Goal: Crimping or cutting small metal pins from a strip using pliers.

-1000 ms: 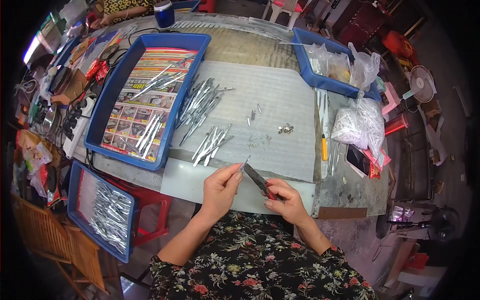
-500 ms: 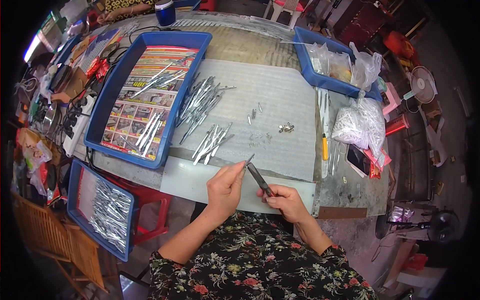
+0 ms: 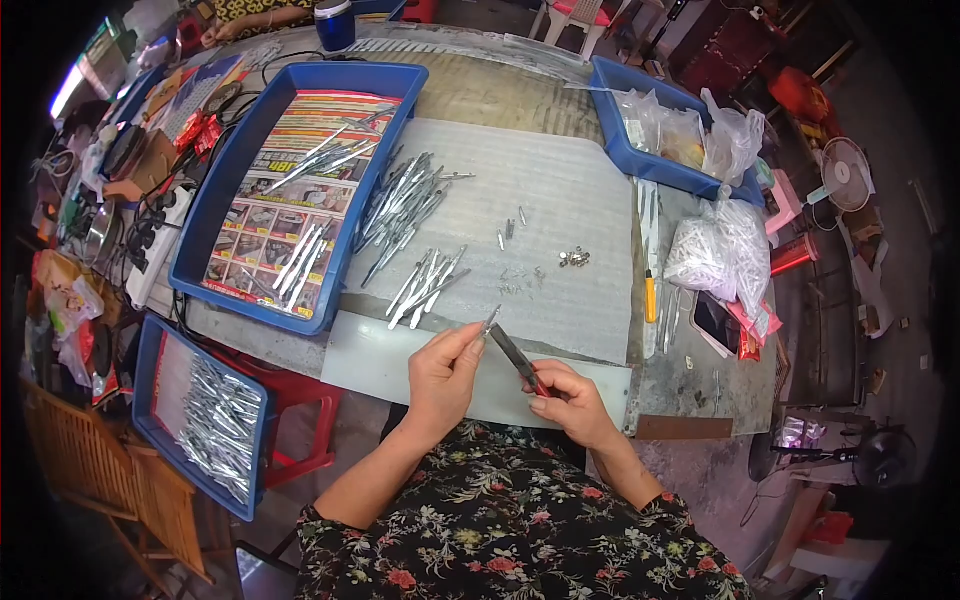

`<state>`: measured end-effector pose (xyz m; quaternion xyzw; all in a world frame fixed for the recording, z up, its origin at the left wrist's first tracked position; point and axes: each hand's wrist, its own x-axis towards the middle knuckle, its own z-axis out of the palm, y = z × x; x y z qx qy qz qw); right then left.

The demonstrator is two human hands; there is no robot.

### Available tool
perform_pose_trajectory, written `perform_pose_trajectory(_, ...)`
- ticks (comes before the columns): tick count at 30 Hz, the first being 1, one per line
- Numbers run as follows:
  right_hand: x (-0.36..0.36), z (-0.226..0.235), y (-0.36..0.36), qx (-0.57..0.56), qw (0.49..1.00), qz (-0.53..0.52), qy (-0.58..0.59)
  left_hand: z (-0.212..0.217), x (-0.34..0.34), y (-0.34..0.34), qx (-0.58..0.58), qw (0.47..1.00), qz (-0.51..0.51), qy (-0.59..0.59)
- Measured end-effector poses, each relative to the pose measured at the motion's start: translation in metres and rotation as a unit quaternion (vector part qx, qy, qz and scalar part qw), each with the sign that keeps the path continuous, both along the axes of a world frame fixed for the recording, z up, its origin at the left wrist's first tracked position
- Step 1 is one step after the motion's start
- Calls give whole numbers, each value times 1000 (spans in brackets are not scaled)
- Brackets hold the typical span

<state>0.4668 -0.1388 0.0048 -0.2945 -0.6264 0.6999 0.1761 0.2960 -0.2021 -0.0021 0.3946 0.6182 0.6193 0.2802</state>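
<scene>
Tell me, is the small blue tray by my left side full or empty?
Partly full. The small blue tray, resting on a red stool left of the left hand, holds a heap of thin metal pieces over much of its floor.

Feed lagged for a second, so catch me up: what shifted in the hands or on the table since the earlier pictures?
Little. The left hand still pinches a small metal piece against the dark tool held in the right hand's grip; both hands drifted slightly up and left. The loose metal pieces and the blue trays stayed put.
</scene>
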Motion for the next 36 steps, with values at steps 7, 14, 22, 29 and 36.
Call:
perform_pose_trajectory(7, -2, 0, 0, 122, 992, -1, -14, 1, 1, -1, 7, 1000, 6, 22)
perform_pose_trajectory(14, -1, 6, 2, -137, 990, -7, -43, 4, 5, 0, 39, 991, 32, 124)
perform_pose_trajectory(22, 0, 1, 5, -71, 997, -11, 4, 4, 3, 3, 38, 998, 20, 46)
perform_pose_trajectory(29, -1, 8, 2, 50, 999, 3, -16, 8, 1, 2, 28, 998, 22, 55)
perform_pose_trajectory(36, -2, 6, 2, 83, 996, 3, -12, 6, 1, 2, 27, 998, 19, 57)
